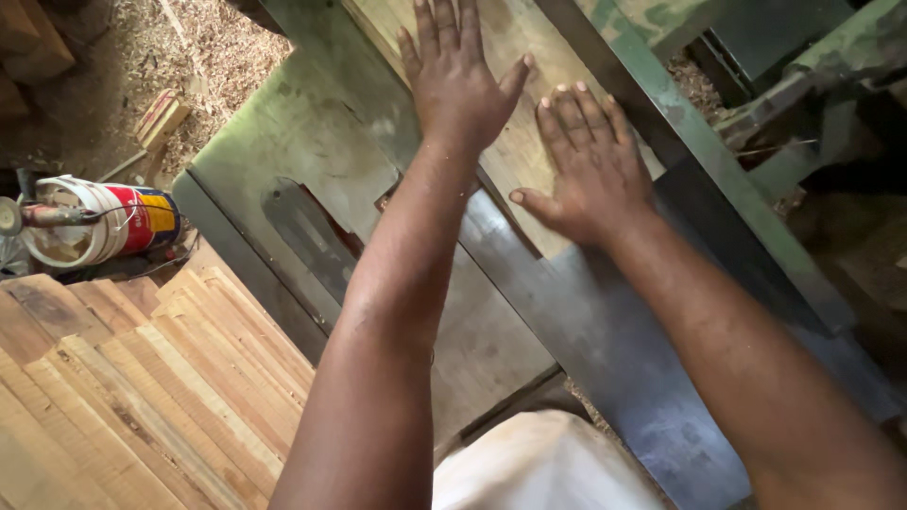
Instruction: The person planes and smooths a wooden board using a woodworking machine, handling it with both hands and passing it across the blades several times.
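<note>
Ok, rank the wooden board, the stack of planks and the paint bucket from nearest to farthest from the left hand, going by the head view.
1. Wooden board: directly under the left hand, which lies flat on it, on the machine table.
2. Stack of planks: lower left, beside the machine table.
3. Paint bucket: far left, lying on its side on the floor.

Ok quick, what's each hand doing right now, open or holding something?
Left hand: open, palm flat on the wooden board, gripping nothing.
Right hand: open, fingers spread, pressed flat on the same board beside the green fence.
</note>
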